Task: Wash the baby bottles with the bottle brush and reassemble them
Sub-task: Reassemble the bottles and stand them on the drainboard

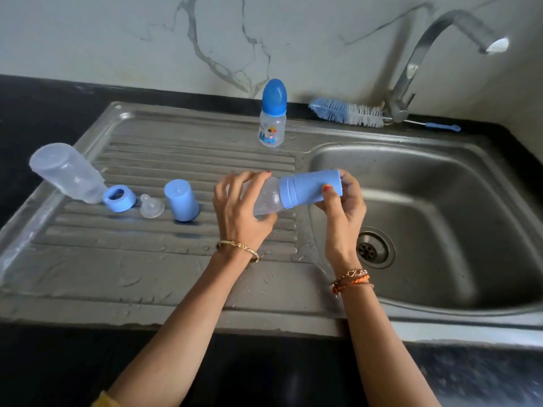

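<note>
**Blue cap, clear bottle, both hands on it**

Blue plastic everywhere on this steel sink. The person holds one bottle (pixel 269 198) sideways, right over the edge where the ribbed drainboard (pixel 176 254) meets the basin (pixel 440 201). Left hand (pixel 238 207) wraps round the clear body, fingers (pixel 249 179) curled over the top and thumb underneath. Right hand (pixel 342 207) grips the tall blue cap (pixel 311 186) at the other end, fingers curled behind it, thumb pressing the front. Cap and collar sit on the bottle's neck; can't tell if they're screwed tight.

Over on the left of the drainboard there's a second clear bottle body (pixel 67 171) tilted mouth-down, its neck touching a loose blue ring (pixel 119 198). Just beside the ring lies a clear teat (pixel 151 205), and next to that another blue cap (pixel 181 200) stands on its open end.

At the back of the drainboard a small bottle (pixel 273 118) stands upright, fully put together, with a rounded blue cap and a cartoon print on its side.

Bottle brush (pixel 348 111) lies on the black worktop (pixel 44 104) behind the sink, bristles blue and white, its handle running behind the base of the tap (pixel 411 74). The drain (pixel 374 248) shows in the basin, just right of the right wrist.
</note>
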Available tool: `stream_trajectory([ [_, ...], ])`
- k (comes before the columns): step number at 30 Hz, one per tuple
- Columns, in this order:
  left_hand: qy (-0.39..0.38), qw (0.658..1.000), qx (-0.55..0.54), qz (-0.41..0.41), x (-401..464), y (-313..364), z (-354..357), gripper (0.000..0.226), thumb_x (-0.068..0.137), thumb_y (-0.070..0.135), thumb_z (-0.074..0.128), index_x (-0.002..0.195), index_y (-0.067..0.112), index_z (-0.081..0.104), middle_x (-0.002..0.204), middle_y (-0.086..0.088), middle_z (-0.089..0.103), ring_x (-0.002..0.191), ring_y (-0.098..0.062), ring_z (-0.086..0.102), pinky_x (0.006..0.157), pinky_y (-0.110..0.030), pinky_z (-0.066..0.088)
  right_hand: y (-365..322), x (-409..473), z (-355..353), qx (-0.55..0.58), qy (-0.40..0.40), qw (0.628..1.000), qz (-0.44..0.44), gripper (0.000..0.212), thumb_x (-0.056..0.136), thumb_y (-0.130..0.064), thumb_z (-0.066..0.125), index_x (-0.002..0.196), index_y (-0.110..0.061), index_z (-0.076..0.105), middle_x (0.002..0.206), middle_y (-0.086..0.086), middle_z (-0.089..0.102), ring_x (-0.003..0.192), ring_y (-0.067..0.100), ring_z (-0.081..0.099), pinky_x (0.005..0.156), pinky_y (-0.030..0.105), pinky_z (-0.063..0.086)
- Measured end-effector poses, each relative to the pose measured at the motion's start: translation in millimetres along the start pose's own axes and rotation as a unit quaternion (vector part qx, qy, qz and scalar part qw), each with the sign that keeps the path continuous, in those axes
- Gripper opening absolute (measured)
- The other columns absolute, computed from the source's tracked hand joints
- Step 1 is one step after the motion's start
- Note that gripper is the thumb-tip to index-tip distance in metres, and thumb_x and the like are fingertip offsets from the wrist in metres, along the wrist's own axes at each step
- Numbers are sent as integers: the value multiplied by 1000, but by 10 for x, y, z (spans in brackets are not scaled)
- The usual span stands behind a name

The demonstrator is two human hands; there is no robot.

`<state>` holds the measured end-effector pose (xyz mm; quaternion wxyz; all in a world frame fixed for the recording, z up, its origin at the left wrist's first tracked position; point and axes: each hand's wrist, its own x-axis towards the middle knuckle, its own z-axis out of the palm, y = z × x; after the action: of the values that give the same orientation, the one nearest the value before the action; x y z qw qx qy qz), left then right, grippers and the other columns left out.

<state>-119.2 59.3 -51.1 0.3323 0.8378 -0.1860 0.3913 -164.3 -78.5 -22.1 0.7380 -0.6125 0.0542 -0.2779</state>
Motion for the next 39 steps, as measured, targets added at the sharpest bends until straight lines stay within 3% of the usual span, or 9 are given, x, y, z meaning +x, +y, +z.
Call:
stream_trajectory([
  [3, 6, 1000, -8, 23, -2, 11, -4, 54, 59, 18, 57, 112, 25, 52, 109, 4, 43, 94, -21, 44, 83, -34, 40, 0, 2, -6, 16, -29, 999, 22, 35, 67, -35, 59, 98, -20, 51, 88, -5, 56, 76, 0, 54, 71, 21, 49],
  [7, 8, 999, 12, 39, 4, 0, 2, 62, 56, 11, 68, 114, 27, 52, 110, 6, 45, 91, -22, 46, 80, -34, 42, -4, 9, -20, 35, -52, 998, 25, 40, 65, -31, 62, 100, -19, 47, 84, -5, 52, 73, 1, 51, 69, 23, 45],
  [11, 8, 997, 32, 70, 62, 38, -7, 61, 57, 10, 66, 114, 27, 53, 111, 8, 46, 91, -22, 45, 80, -35, 44, -8, 59, -114, 35, -69, 996, 48, 40, 63, -29, 66, 98, -19, 48, 84, -6, 51, 74, 5, 50, 71, 30, 46],
  [20, -74, 983, 25, 164, 276, 30, -24, 68, 49, -2, 68, 108, 25, 52, 109, 8, 45, 96, -22, 41, 80, -36, 48, -24, 162, -380, -26, -157, 977, 142, 44, 51, -29, 75, 93, -19, 64, 82, -12, 66, 77, 7, 59, 69, 20, 52],
  [23, -107, 979, 30, 173, 301, 74, -15, 67, 43, -3, 72, 105, 22, 60, 105, 3, 57, 96, -23, 41, 79, -36, 48, -56, 159, -423, -38, -176, 972, 149, 52, 49, -24, 78, 97, -12, 64, 85, -9, 68, 77, 6, 61, 67, 18, 51],
  [32, -72, 989, 23, 128, 322, 164, -64, 54, 43, -3, 73, 94, 16, 72, 95, -2, 67, 93, -21, 42, 73, -34, 50, -92, 82, -268, 22, -116, 975, 188, 49, 43, -22, 78, 90, -15, 66, 77, -7, 69, 73, 11, 63, 69, 27, 54],
  [34, -67, 989, 17, 128, 315, 151, -48, 54, 44, -3, 73, 95, 15, 72, 96, -2, 67, 93, -22, 42, 73, -33, 50, -109, 82, -255, 22, -113, 974, 197, 45, 45, -14, 78, 89, -15, 66, 73, -7, 69, 71, 10, 63, 68, 25, 54],
  [39, -51, 990, -5, 130, 241, 72, 13, 53, 53, 0, 64, 102, 20, 64, 103, 13, 52, 91, -21, 45, 73, -31, 48, -152, 61, -220, 12, -116, 970, 211, 28, 57, -7, 71, 83, -16, 69, 72, -5, 68, 72, 11, 64, 66, 23, 56],
])
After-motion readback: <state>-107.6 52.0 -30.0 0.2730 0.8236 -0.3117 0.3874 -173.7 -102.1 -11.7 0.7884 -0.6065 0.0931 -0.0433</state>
